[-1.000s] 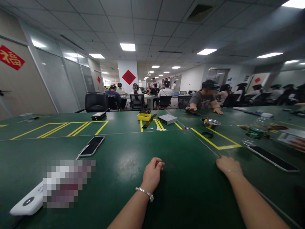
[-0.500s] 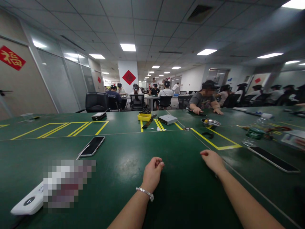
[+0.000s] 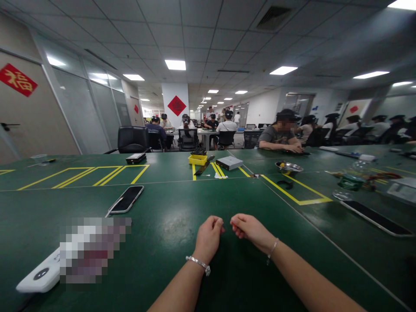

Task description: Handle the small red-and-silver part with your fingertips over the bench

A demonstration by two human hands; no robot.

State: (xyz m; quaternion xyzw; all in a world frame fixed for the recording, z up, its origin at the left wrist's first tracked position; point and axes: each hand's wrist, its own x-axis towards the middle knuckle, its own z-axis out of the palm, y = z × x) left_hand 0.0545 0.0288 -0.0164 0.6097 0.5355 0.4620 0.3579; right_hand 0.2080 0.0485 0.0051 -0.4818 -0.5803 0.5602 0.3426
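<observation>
My left hand [image 3: 209,236] rests near the middle of the green table [image 3: 162,255], its fingers curled together; whatever they hold, if anything, is hidden. Just to its right, a small gap away, my right hand [image 3: 251,229] is also closed, thumb against the curled fingers, and no object can be made out in it. Each wrist wears a silvery bracelet. Left of my hands lies a phone [image 3: 126,199] with a white cable, and nearer to me a white device [image 3: 40,273] beside a blurred-out patch.
Farther off are a yellow basket [image 3: 197,160], a grey box [image 3: 229,163], a black box [image 3: 135,158] and a metal bowl [image 3: 289,167]. Another phone [image 3: 377,217] lies at right, near a clear bottle. A person [image 3: 279,134] leans on the far side.
My right hand has moved left, close to my left hand, which has barely moved. The person across the table has drawn their hands together.
</observation>
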